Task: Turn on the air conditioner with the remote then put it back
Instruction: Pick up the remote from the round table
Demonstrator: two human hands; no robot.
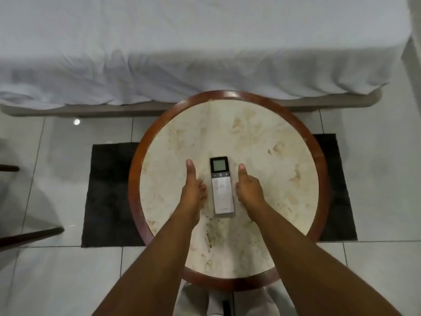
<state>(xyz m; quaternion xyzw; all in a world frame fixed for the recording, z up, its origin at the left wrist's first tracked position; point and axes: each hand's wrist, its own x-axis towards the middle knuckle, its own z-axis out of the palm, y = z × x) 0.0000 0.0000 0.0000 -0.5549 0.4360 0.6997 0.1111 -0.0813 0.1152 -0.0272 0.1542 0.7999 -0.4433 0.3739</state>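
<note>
A slim white remote [222,188] with a dark top and a small grey screen lies flat on the round marble-topped table [262,137], screen end pointing away from me. My left hand [193,187] rests on the table just left of the remote, fingers curled into a fist and thumb stretched forward. My right hand [248,190] mirrors it just right of the remote, fist closed, thumb out. Neither hand holds the remote; each sits close beside it. The air conditioner is out of view.
The table has a dark wooden rim [134,179] and stands on a black mat [109,192] over pale floor tiles. A bed with a white sheet [182,53] runs along the far side. Dark chair legs [29,236] show at the left edge.
</note>
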